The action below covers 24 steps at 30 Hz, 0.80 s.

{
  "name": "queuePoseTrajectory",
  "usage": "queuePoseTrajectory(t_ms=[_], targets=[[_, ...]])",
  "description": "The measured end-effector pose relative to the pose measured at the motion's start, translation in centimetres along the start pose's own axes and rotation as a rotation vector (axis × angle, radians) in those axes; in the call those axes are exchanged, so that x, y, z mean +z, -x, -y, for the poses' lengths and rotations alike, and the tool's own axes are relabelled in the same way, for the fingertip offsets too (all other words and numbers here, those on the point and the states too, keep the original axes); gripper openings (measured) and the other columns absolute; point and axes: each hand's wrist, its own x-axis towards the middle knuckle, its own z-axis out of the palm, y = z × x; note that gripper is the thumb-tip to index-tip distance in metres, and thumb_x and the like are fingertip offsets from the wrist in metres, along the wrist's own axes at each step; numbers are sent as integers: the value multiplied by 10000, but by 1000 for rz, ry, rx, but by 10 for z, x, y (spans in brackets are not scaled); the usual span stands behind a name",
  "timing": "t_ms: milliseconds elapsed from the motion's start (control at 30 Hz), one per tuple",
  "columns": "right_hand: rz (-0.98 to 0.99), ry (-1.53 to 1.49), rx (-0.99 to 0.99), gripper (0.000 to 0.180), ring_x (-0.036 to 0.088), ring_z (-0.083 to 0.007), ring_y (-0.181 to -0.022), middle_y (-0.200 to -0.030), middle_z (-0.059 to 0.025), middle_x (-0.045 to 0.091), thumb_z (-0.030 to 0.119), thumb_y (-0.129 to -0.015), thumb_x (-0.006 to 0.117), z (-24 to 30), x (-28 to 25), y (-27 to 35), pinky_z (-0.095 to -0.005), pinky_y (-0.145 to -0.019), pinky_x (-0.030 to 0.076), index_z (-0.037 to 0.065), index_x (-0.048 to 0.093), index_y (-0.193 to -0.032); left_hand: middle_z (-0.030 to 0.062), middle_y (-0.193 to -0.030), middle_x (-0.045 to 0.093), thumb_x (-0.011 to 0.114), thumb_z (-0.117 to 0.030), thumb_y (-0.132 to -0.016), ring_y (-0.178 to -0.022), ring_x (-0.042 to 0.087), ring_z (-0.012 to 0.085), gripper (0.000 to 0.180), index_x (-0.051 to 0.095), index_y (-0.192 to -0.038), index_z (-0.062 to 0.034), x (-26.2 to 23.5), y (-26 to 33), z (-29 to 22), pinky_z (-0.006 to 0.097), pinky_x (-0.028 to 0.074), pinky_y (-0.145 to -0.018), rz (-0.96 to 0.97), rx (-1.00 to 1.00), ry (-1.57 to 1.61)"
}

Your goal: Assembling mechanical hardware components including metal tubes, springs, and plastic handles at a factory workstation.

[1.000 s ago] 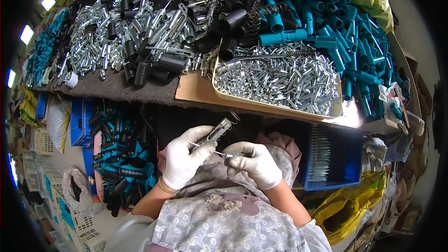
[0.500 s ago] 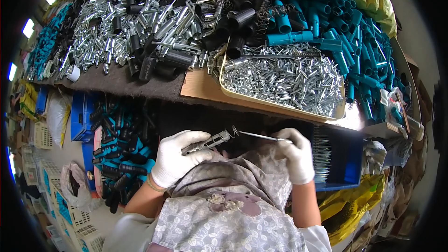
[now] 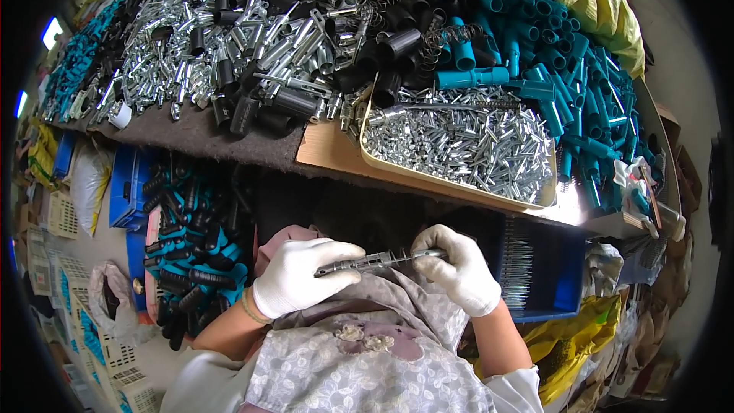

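Note:
My left hand (image 3: 302,277), in a white glove, is closed around a slotted metal tube (image 3: 373,262) held above my lap. Opposite it, my right hand (image 3: 461,271), gloved too, pinches a thin metal rod (image 3: 428,253). The rod lines up with the tube's right end, where the small coil spring sat; how far it goes in is too small to tell. Beneath both hands spreads a grey leaf-patterned apron (image 3: 352,367).
On the bench ahead, a cream tray (image 3: 428,170) holds many small metal pins. Behind it lie heaps of silver metal parts (image 3: 172,69), black tubes (image 3: 245,113) and teal tubes (image 3: 472,78). Teal-and-black handles (image 3: 202,260) fill the left; a blue bin (image 3: 554,275) with long springs stands right.
My right hand has moved left and down, bringing the rod to the tube's end. My left hand has turned the tube nearer to level and shifted slightly right.

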Motion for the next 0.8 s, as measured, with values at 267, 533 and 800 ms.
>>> queuePoseTrajectory(t_ms=[267, 533, 800], targets=[[45, 65, 18, 127, 581, -92, -810, -860, -48, 636, 61, -870, 632, 2, -7, 4, -258, -747, 485, -13, 621, -973, 124, -863, 716, 809, -136, -778, -751, 714, 256, 302, 716, -1038, -12, -3, -2, -4, 317, 554, -652, 48, -4, 33], [117, 144, 7, 194, 617, -141, -761, -835, -77, 640, 103, -906, 666, 6, 7, 6, -290, -715, 504, 6, 572, -1046, 134, -910, 727, 827, -96, -754, -810, 723, 250, 298, 722, -1013, 9, 4, -3, 5, 308, 560, -701, 51, -22, 182], [71, 542, -334, 329, 647, -393, -789, -830, -187, 632, 225, -894, 702, 3, 18, 7, -417, -681, 514, 30, 515, -1082, 153, -942, 733, 843, -78, -741, -853, 727, 235, 323, 720, -1014, 41, 10, 6, 20, 307, 568, -739, 95, -13, 348]])
